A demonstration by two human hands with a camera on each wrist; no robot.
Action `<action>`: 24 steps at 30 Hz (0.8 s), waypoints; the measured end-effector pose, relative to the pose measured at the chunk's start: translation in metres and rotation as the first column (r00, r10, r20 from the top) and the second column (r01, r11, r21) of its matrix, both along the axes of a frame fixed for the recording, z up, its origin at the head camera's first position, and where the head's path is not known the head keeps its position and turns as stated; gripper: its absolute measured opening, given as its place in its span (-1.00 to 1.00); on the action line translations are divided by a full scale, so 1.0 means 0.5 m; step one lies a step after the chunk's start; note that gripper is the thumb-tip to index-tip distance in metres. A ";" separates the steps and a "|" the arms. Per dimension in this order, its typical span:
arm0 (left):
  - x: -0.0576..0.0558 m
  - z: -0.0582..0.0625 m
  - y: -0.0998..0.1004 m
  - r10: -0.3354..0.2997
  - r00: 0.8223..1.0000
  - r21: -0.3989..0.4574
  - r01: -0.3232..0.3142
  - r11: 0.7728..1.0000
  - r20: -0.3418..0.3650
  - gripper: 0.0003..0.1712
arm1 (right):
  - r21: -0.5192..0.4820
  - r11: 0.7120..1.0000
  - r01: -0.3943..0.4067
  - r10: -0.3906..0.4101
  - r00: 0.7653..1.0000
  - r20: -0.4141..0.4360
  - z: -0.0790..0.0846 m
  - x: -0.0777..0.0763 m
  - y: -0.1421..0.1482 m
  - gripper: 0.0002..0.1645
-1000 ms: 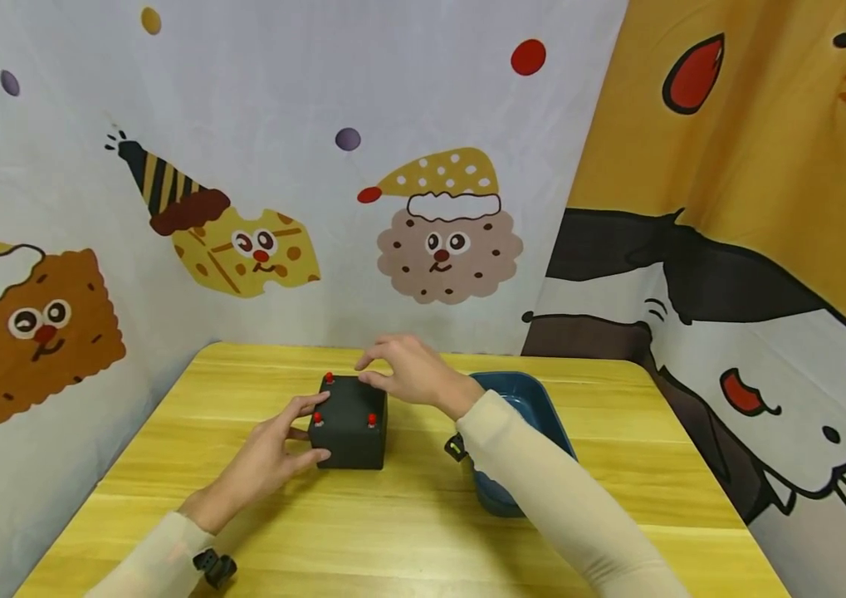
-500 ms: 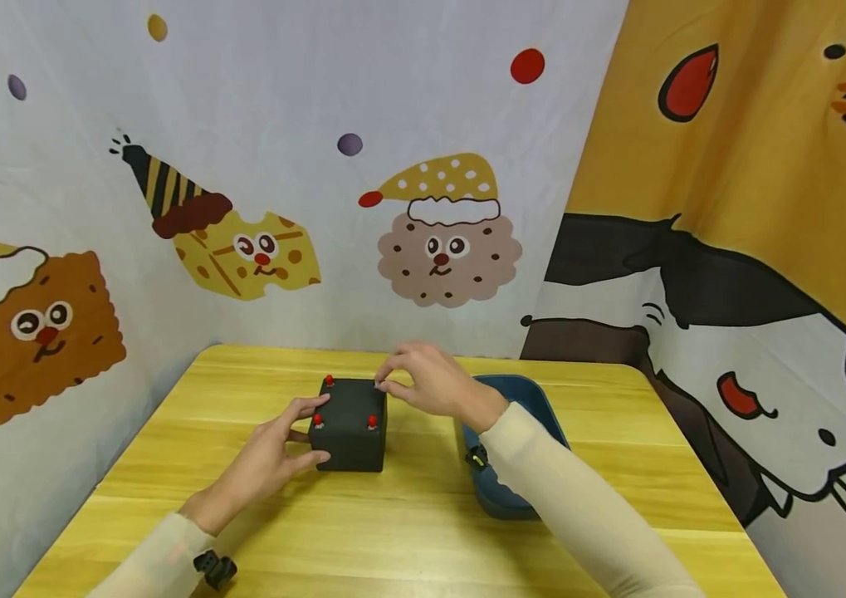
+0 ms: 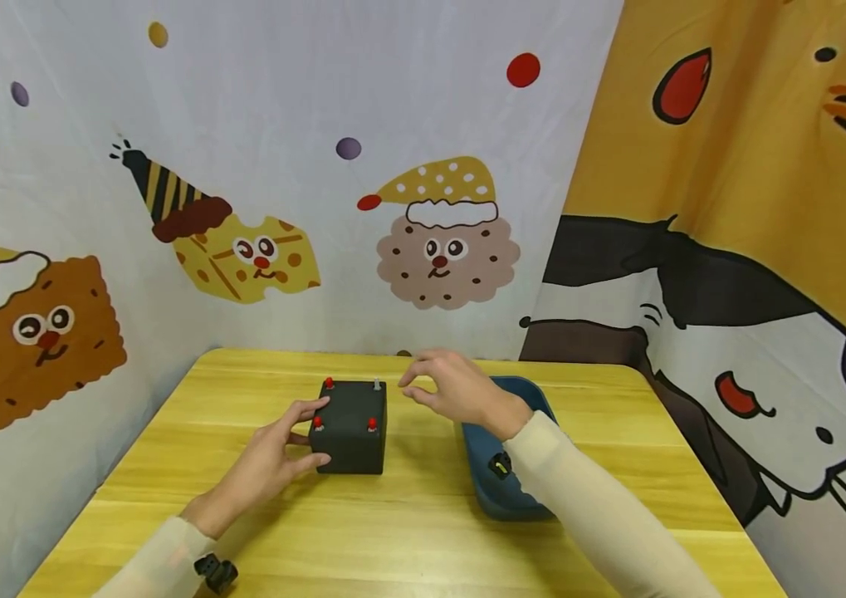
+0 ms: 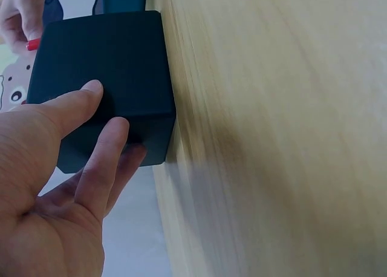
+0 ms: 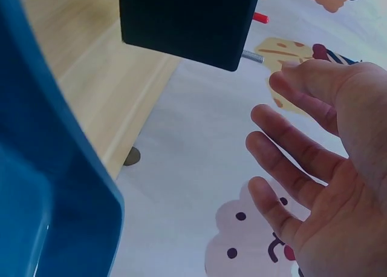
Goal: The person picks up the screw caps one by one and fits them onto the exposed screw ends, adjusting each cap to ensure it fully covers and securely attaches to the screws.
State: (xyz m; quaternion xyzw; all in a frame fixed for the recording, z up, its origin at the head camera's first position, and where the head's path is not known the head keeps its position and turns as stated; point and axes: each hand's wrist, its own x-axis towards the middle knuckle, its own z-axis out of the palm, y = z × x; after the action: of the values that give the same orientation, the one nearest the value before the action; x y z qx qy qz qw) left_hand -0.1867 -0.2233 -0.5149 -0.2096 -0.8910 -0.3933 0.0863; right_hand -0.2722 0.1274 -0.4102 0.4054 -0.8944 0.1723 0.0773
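Note:
A black box (image 3: 348,428) stands on the table with a post at each top corner. Three posts carry red caps (image 3: 372,423); the far right one is a bare threaded metal bolt (image 3: 376,384), also plain in the right wrist view. My left hand (image 3: 266,453) grips the box from its left side, thumb on the front face and fingers along the side. To the right of the bare bolt, apart from it, hovers my right hand (image 3: 460,390). Its fingers are loosely bent, and nothing shows between them in the right wrist view (image 5: 326,150).
A blue tray (image 3: 486,482) stands on the wooden table (image 3: 281,548), right of the box and partly under my right forearm. A printed cloth (image 3: 281,100) with cartoon figures hangs behind the table and along its sides.
My right hand came down to the far right bolt, then drew away to the right, leaving the bare bolt in sight. My left hand and the box have stayed in place.

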 end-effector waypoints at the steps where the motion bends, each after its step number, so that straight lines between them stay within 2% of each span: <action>1: 0.001 -0.001 -0.001 0.002 1.000 -0.001 -0.002 1.000 -0.004 0.07 | 0.000 1.000 0.000 0.000 1.000 0.002 0.000 0.001 0.002 -0.82; 16: 0.002 -0.006 -0.003 0.008 1.000 0.016 -0.008 1.000 0.008 0.05 | 0.006 0.999 0.046 -0.046 0.999 0.008 -0.007 0.016 0.061 -0.82; 24: -0.001 -0.007 -0.001 0.002 1.000 0.006 -0.002 1.000 -0.014 0.06 | 0.022 0.995 0.095 -0.095 0.995 0.004 -0.018 0.015 0.105 -0.81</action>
State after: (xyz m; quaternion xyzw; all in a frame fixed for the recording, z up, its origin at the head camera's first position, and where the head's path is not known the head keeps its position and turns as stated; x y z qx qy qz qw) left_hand -0.1874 -0.2236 -0.5183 -0.2113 -0.8894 -0.3945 0.0934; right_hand -0.2647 0.1801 -0.4192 0.3628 -0.9147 0.1598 0.0785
